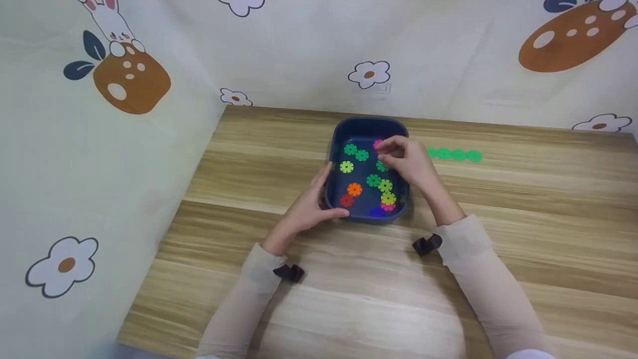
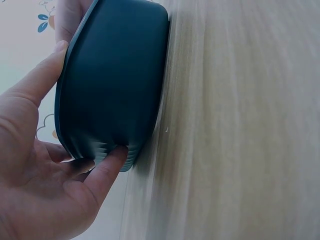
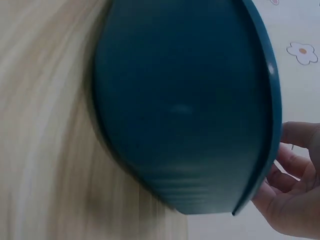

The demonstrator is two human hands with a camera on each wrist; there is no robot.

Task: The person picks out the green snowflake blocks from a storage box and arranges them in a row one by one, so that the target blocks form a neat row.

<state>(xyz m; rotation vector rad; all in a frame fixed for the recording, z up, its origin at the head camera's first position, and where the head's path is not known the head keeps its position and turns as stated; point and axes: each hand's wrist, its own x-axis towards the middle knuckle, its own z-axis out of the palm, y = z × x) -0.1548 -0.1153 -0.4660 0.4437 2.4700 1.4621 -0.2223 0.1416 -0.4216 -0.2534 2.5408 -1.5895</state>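
A dark blue plastic bin (image 1: 366,130) sits on the wooden table, holding several flat notched discs: green (image 1: 362,155), yellow-green (image 1: 346,166), orange (image 1: 354,189), red (image 1: 346,200) and blue. My left hand (image 1: 311,207) grips the bin's near left corner, thumb on the rim and fingers along the outer side. Over the bin's right half, my right hand (image 1: 406,158) reaches in with bent fingers. A pink disc (image 1: 378,144) lies right by its fingertips, and thumb and forefinger look apart. In the right wrist view, the bin's wall (image 3: 185,110) partly hides those fingers.
Right of the bin, a row of joined green discs (image 1: 458,155) lies on the table (image 1: 538,209), partly behind my right hand. A patterned wall covering (image 1: 299,55) borders the table at the back and left.
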